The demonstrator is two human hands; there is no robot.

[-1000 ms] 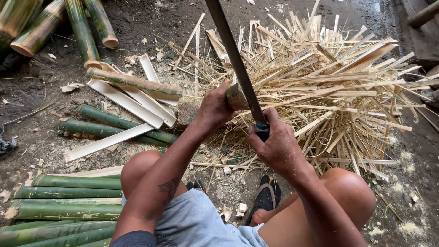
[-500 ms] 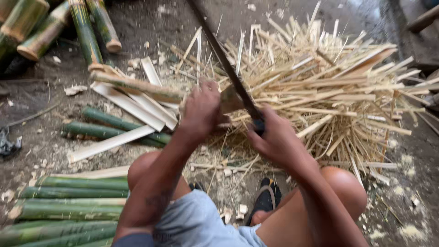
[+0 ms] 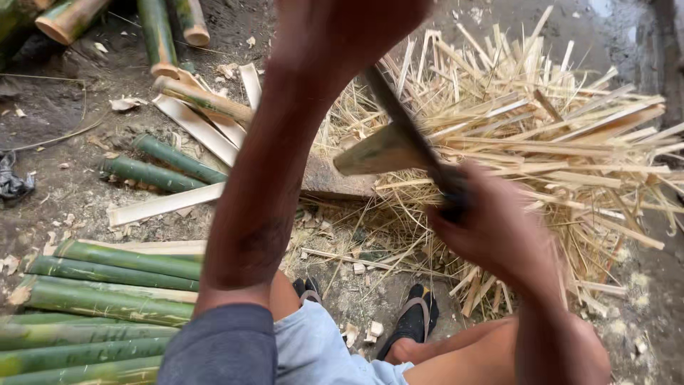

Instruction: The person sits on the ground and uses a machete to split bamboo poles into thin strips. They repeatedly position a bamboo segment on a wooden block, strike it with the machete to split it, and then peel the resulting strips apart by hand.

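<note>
gripping the long blade (image 3: 399,125) right-handed (image 3: 491,232), left hand (image 3: 342,28) grip unclear, we faced a big pile of split strips (image 3: 541,135) and many whole green bamboo lengths (image 3: 100,299) unsplit.

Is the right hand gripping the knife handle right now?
Yes. The right hand is closed around the dark handle of the knife, whose blade slants up over the pile of bamboo strips.

Blade (image 3: 399,125): dark metal, dull finish, blurred. Split strips (image 3: 556,142): pale dry bamboo, matt, fibrous, splintery edges. Whole culms (image 3: 107,285): green bamboo skin, smooth, faint sheen. Ground (image 3: 64,128): dark packed earth, rough, chip-littered. Shorts (image 3: 313,349): light blue cloth, matt.
</note>
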